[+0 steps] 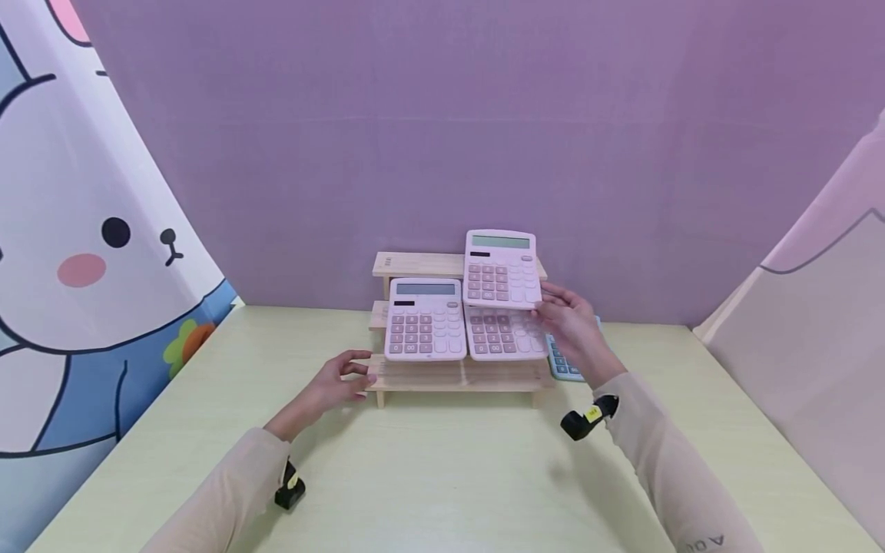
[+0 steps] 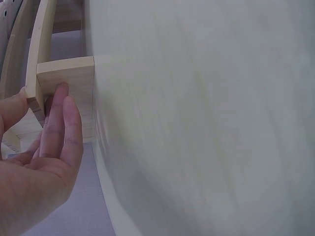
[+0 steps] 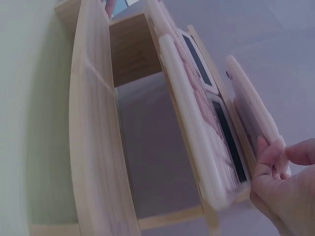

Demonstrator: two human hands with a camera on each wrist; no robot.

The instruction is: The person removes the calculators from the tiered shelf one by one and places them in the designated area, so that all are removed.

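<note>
A pink calculator (image 1: 501, 269) is pinched at its lower right corner by my right hand (image 1: 572, 324), thumb in front. It is held in front of the top tier of a three-tier wooden rack (image 1: 459, 378); in the right wrist view this calculator (image 3: 252, 101) is seen edge-on, behind and above the others. Two more pink calculators lean side by side on the middle tier, the left one (image 1: 425, 321) in full view, the right one (image 1: 505, 338) partly covered by the held one. My left hand (image 1: 343, 380) grips the bottom tier's left end, thumb above and fingers beneath.
A blue calculator (image 1: 563, 362) lies on the table right of the rack, partly hidden by my right hand. The pale table (image 1: 442, 476) extends toward me. Behind the rack rises a purple backdrop (image 1: 442, 153), with a printed cartoon cloth (image 1: 90, 322) at the left.
</note>
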